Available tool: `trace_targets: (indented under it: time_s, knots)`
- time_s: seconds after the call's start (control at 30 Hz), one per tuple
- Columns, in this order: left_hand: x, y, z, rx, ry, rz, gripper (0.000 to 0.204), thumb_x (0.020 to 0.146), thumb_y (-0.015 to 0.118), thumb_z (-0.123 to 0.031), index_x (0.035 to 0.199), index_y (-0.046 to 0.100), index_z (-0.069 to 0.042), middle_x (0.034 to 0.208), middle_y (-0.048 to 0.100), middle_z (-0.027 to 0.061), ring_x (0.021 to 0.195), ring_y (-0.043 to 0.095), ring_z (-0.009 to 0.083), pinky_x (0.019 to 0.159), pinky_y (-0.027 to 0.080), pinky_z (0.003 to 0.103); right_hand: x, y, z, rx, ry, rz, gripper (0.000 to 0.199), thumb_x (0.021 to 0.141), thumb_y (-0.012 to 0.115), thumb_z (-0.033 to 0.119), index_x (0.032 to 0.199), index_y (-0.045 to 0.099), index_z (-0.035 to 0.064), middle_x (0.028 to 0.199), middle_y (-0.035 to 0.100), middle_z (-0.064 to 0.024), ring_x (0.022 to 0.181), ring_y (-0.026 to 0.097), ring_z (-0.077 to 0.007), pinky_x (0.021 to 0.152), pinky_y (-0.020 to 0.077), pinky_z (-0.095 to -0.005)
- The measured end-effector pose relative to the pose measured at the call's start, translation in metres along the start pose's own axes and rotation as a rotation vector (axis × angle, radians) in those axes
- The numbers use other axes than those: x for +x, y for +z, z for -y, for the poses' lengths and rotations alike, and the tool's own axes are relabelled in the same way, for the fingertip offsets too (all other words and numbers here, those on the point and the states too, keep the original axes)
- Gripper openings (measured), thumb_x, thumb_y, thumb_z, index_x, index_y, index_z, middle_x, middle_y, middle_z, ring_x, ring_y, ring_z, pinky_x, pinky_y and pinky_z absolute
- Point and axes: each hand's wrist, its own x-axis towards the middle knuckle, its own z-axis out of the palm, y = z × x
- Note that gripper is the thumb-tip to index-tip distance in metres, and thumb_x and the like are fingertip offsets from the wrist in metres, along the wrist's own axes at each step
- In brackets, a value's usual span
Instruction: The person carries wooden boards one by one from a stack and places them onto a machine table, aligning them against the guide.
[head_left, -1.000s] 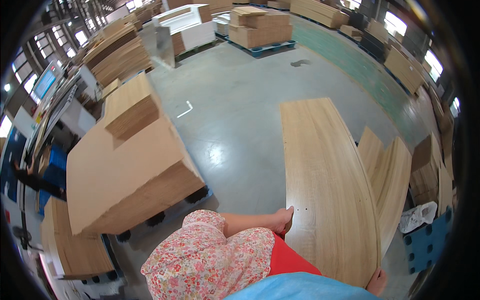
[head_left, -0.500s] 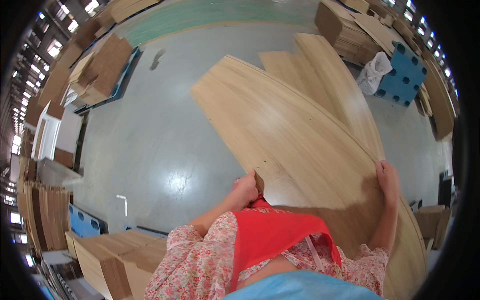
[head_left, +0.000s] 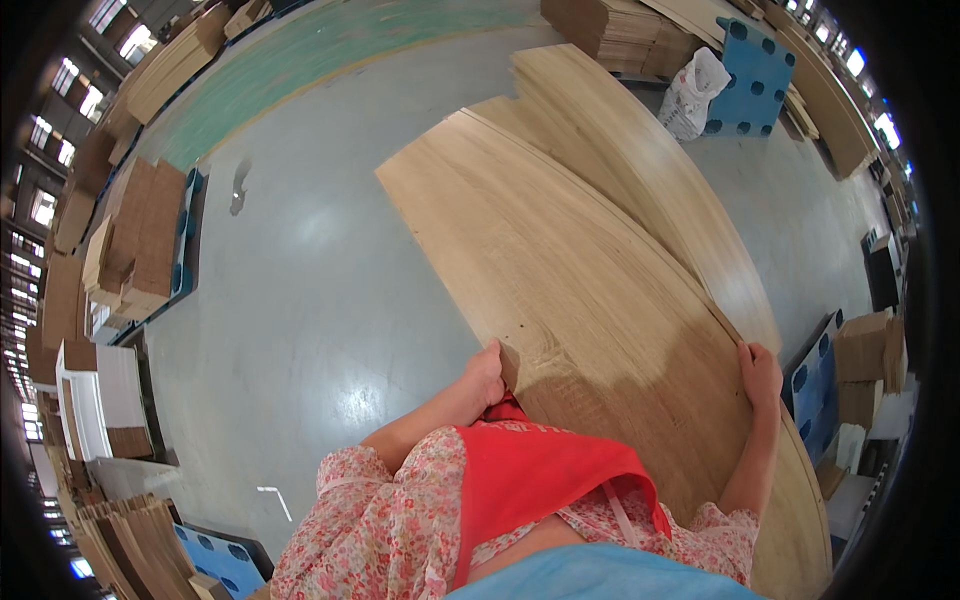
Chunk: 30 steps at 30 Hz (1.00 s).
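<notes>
Wood-grain panel [head_left: 570, 260] lies ahead of the person and slightly right, its far end pointing up-left, its surface facing the camera; left hand [head_left: 486, 373] grips its left edge near two small dark holes; right hand [head_left: 762, 376] is closed on the opposite edge; fingers of both hands are bent around the edges, fingertips underneath not visible.

Near end of the panel hidden behind the red apron [head_left: 550, 470] and floral sleeves [head_left: 385, 505]; blue cloth [head_left: 590, 577] cut off by the lower border; more wood-grain boards [head_left: 650, 150] lie beyond the right edge, partly covered by the panel; whether the strip of wood outside the right forearm belongs to these boards, cannot tell; whether the panel touches them or is held just above, likewise unclear; objects at the dark fisheye rim, hard to make out.

Compared with the frame half a second ago: both hands keep their hold on the edges; view has swung further right, so the white sack [head_left: 695, 95] and upright blue pallet [head_left: 750, 80] now sit higher and further left; another blue pallet [head_left: 818, 385], beside brown cartons [head_left: 863, 365], shows more fully at right; shadow on the panel reaches further up.
</notes>
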Motion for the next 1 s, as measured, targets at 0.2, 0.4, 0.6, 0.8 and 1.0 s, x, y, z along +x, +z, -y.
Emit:
trace_targets:
  time_s: [0.2, 0.4, 0.6, 0.8, 1.0]
  knots:
    - [0.032, 0.055, -0.047, 0.078, -0.035, 0.018, 0.047, 0.1, 0.031, -0.038, 0.128, 0.041, -0.001, 0.128, 0.049, 0.0145, 0.118, 0.046, 0.0343, 0.099, 0.038, 0.055, 0.052, 0.0, 0.005, -0.002, 0.097, 0.038, 0.039, 0.089, 0.051, 0.039, 0.079, 0.06, 0.0032, 0.077, 0.062, -0.0182, 0.078, 0.059, -0.0391, 0.066, 0.0438, -0.046]
    - [0.037, 0.118, -0.07, 0.163, -0.086, -0.031, 0.048, 0.101, 0.027, -0.037, 0.13, 0.041, -0.002, 0.133, 0.045, 0.0145, 0.121, 0.044, 0.0343, 0.101, 0.035, 0.054, 0.094, -0.001, -0.01, 0.024, 0.163, 0.097, 0.04, 0.089, 0.051, 0.04, 0.077, 0.059, 0.0028, 0.076, 0.061, -0.0187, 0.075, 0.058, -0.039, 0.064, 0.0435, -0.0453]
    - [0.095, 0.107, -0.078, 0.176, -0.122, -0.012, 0.053, 0.101, 0.024, -0.039, 0.138, 0.032, -0.002, 0.144, 0.034, 0.0141, 0.13, 0.036, 0.0328, 0.106, 0.032, 0.051, 0.13, 0.013, -0.016, 0.055, 0.158, 0.151, 0.038, 0.088, 0.052, 0.037, 0.077, 0.059, 0.0017, 0.072, 0.06, -0.019, 0.07, 0.057, -0.0384, 0.061, 0.0424, -0.0448]
    - [0.081, 0.171, -0.124, 0.242, -0.23, -0.001, 0.054, 0.1, 0.028, -0.042, 0.14, 0.03, -0.006, 0.146, 0.031, 0.0109, 0.132, 0.034, 0.0315, 0.105, 0.033, 0.053, 0.172, 0.048, 0.0, 0.033, 0.214, 0.171, 0.038, 0.088, 0.053, 0.037, 0.076, 0.059, 0.002, 0.07, 0.059, -0.0179, 0.066, 0.057, -0.0367, 0.059, 0.0423, -0.0436]
    - [0.173, 0.135, -0.147, 0.248, -0.134, -0.1, 0.063, 0.086, 0.065, -0.034, 0.133, 0.034, -0.006, 0.134, 0.046, 0.0104, 0.119, 0.048, 0.0307, 0.099, 0.04, 0.053, 0.206, 0.108, 0.036, 0.001, 0.224, 0.164, 0.037, 0.088, 0.053, 0.039, 0.074, 0.058, 0.005, 0.069, 0.06, -0.0146, 0.065, 0.057, -0.0345, 0.058, 0.0422, -0.0444]
